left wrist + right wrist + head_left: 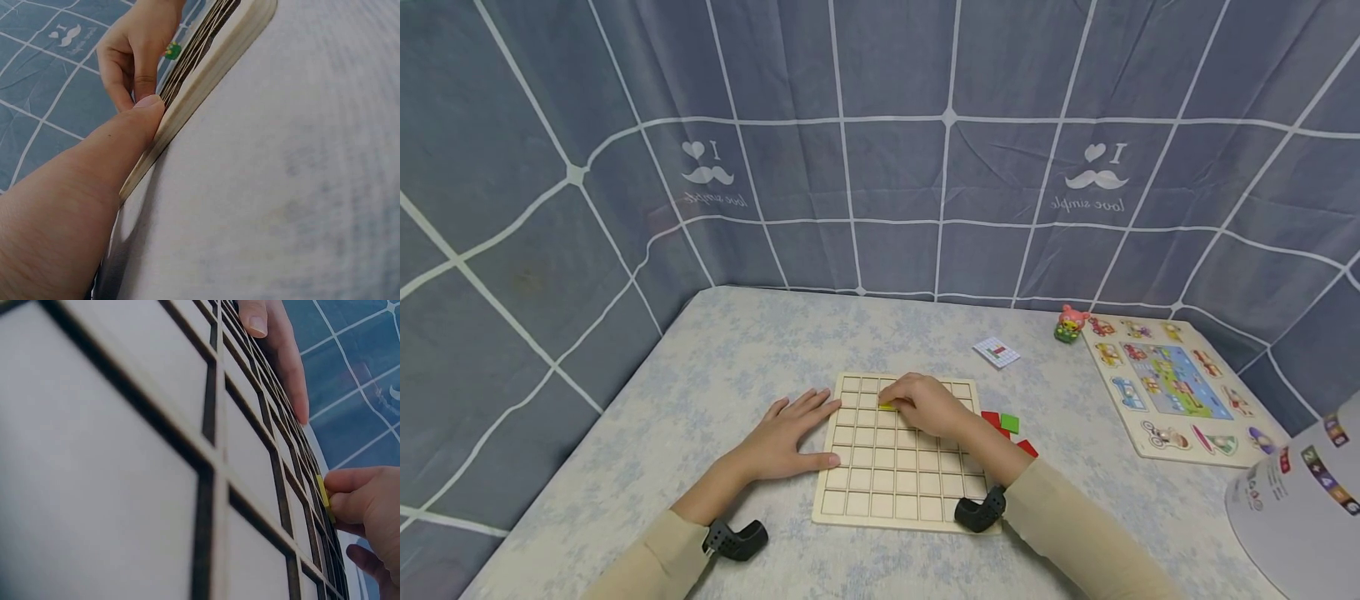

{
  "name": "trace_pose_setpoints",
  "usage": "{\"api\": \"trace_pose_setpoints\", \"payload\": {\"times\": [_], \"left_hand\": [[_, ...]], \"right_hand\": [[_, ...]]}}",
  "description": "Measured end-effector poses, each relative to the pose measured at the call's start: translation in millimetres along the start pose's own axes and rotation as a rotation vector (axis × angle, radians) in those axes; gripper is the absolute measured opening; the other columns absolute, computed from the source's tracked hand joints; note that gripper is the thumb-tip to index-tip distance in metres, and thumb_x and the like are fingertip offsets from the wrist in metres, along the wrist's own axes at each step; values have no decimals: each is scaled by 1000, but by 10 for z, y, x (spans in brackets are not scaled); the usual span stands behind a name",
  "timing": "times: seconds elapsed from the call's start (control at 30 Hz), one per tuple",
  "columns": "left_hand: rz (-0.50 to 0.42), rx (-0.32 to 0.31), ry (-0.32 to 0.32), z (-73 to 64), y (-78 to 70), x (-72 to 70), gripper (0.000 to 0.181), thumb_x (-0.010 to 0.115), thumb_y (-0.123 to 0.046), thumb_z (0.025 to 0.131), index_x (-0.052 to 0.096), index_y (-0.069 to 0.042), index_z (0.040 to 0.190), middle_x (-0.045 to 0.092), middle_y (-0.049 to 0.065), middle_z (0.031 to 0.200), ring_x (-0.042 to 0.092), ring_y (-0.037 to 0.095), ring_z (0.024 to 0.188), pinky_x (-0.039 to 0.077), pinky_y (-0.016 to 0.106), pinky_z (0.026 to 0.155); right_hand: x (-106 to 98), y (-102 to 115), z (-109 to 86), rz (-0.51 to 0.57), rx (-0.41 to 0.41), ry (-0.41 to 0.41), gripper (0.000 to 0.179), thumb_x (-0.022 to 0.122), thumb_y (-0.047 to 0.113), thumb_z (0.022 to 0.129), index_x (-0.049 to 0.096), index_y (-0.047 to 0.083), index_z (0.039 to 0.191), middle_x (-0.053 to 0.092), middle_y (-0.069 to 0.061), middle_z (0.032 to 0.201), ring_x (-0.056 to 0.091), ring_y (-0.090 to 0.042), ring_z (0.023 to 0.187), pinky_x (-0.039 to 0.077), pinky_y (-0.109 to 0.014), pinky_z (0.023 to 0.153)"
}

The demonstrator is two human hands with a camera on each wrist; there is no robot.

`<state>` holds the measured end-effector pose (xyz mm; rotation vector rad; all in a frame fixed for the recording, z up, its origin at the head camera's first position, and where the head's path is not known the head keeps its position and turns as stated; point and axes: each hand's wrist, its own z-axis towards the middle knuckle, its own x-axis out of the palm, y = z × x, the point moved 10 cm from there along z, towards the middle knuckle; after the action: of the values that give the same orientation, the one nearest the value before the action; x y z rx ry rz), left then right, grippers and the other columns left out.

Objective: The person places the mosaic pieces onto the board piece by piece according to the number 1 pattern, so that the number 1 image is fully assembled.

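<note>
A pale wooden grid board [883,482] lies flat on the table. My right hand [931,406] is over its upper part, thumb and fingertips pinching a small yellow tile [887,407] at one of the grid cells. In the right wrist view the yellow tile [323,490] stands out against the grid's far side. My left hand [792,435] lies with spread fingers at the board's left edge, thumb and fingertips touching its rim. In the left wrist view the left thumb [140,122] presses on the board's side.
Right of the board lie several loose tiles, among them a green tile [1010,423] and a red tile [1027,448]. Behind is a small patterned card [997,352]. Farther right are a pink-and-green figurine [1070,324], a picture puzzle board [1180,442] and a white cylindrical container [1292,508].
</note>
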<state>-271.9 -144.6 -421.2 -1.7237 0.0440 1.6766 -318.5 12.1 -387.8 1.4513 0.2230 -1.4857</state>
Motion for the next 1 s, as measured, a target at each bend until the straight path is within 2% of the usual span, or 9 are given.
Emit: {"api": "trace_pose_setpoints", "payload": {"times": [0.33,0.8,1.0], "left_hand": [[6,1,1,12,11,19,85,64,-60,86,36,-16,153,27,11,158,19,33,146,9,63,111],[13,3,-1,1,4,-1,85,65,-59,86,36,-17,153,26,11,158,18,33,146,9,63,111],[11,5,-1,0,5,1,85,65,-59,86,35,-17,153,26,11,158,18,33,146,8,63,112]], "right_hand": [[-14,-102,-33,75,105,-24,24,59,1,96,72,6,115,68,-8,117,62,-25,109,52,-36,87],[-153,-186,-200,133,77,-78,19,64,12,96,73,7,112,69,-3,109,61,-20,102,51,-36,86],[-229,-249,-308,182,113,-93,19,64,12,96,72,5,111,67,-4,107,62,-19,96,52,-32,81]]}}
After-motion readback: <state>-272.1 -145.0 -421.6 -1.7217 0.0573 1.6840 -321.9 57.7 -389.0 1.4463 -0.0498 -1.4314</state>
